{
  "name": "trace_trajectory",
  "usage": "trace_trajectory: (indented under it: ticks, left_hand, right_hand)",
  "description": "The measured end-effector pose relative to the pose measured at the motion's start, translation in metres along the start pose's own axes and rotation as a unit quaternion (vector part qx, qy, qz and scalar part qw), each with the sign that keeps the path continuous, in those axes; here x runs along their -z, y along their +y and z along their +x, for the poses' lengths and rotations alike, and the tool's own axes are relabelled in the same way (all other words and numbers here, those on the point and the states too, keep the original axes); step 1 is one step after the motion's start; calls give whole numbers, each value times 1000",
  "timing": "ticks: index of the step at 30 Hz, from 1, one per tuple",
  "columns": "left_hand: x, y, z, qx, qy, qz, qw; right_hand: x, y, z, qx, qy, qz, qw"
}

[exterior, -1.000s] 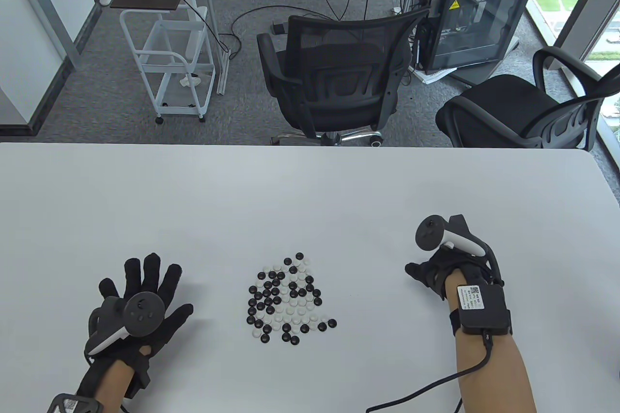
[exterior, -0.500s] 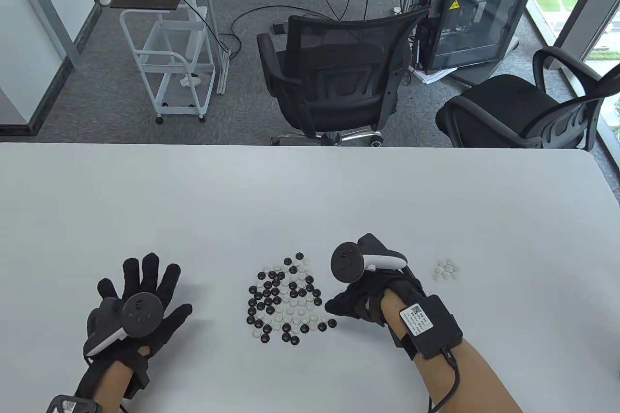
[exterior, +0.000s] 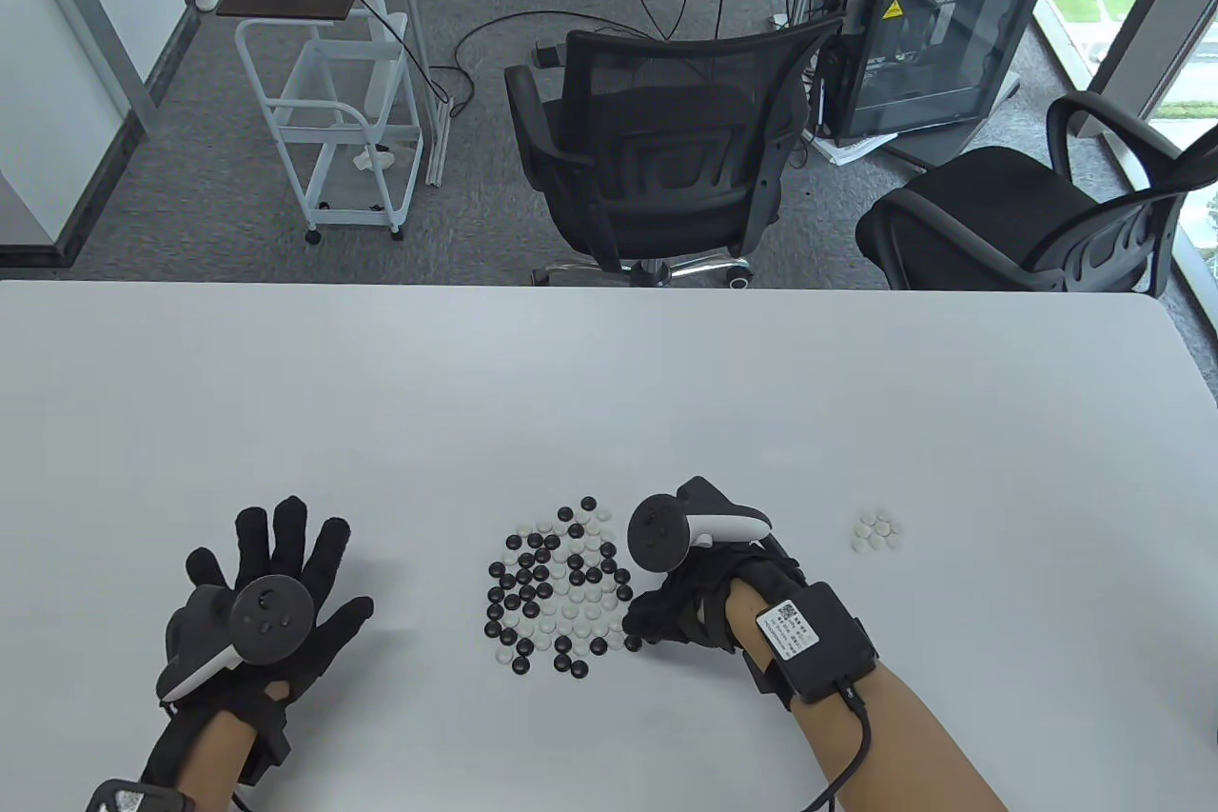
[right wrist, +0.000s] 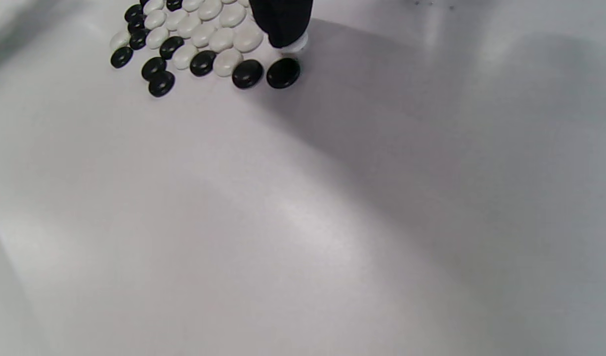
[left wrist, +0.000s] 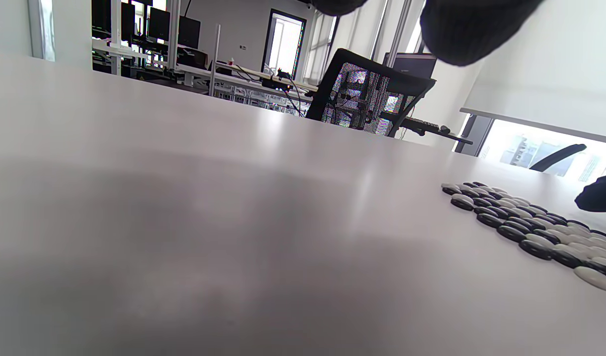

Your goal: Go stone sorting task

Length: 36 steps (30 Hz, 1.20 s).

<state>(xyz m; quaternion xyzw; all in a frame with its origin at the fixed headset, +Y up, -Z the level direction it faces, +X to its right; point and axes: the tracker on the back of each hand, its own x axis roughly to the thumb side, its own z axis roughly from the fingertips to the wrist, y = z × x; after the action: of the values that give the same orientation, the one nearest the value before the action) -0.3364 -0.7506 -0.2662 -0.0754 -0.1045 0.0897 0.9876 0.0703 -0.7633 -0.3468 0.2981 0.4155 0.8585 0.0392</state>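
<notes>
A mixed pile of black and white Go stones (exterior: 559, 585) lies in the middle of the near table; it also shows in the left wrist view (left wrist: 530, 227). A small group of white stones (exterior: 877, 531) sits apart to the right. My right hand (exterior: 642, 622) is at the pile's right edge with its fingers curled down. In the right wrist view its fingertips (right wrist: 283, 24) pinch a white stone (right wrist: 294, 47), with two black stones (right wrist: 266, 73) just in front. My left hand (exterior: 281, 564) lies flat on the table left of the pile, fingers spread, holding nothing.
The white table (exterior: 609, 393) stretches far beyond the stones. Behind its far edge stand two black office chairs (exterior: 657, 146), a white cart (exterior: 333, 117) and a computer case (exterior: 933, 41). A cable runs from my right wrist box (exterior: 818, 645).
My right hand left the white group on the right, crossed to the pile's right edge and lowered its fingertips onto a stone there. My left hand barely shifted.
</notes>
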Motion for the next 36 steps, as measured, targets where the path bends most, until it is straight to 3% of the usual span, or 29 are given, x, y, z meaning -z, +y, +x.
trace_trajectory:
  ticks: [8,17,25,36]
  left_hand:
    - [0,0,-1,-1,1,2,1000]
    - [0,0,-1,2,1,0,1000]
    - [2,-1,2,7,0,-5,1000]
    - [3,-2,4,8,1,-7,1000]
  right_hand:
    - [-38,-5,-76,71,115,-17,991]
    - [-106,19,-168,177,245,-47,952]
    - [-123,29,-194,194,280,-86,936]
    - [-120,25,-194,188,282,-108,935]
